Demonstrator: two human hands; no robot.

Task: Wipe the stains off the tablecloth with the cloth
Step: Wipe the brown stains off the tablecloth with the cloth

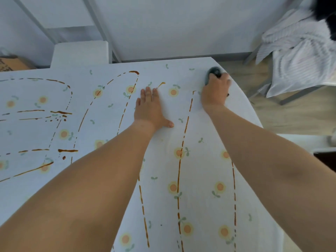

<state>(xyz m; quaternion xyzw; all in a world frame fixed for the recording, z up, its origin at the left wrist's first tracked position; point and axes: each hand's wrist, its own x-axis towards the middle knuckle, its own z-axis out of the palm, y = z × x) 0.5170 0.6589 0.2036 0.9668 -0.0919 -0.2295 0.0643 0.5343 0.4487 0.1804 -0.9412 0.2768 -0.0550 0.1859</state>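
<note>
- Across the table, from near edge to far edge, the flowered tablecloth point(200, 124) carries long dashed brown stains point(185, 128); most run along the left side and down the middle, and two more lines run toward the near edge on the right.
- Beyond the far right corner, striped fabric point(298, 57) lies heaped over a chair frame, well apart from my work.
- Flat on the cloth near the middle of the far edge, my left hand point(151, 110) rests with fingers straight and thumb spread, pressing the tablecloth so it should not slide.
- At the far right corner, my right hand point(215, 90) has its fingers curled tight round the dark grey cloth point(213, 71), which touches the tablecloth just beside the edge.
- I judge the wiping barely begun, since nearly every line is whole. Next I would draw the cloth toward the nearest stain line, the one between my two hands, pressing down firmly.
</note>
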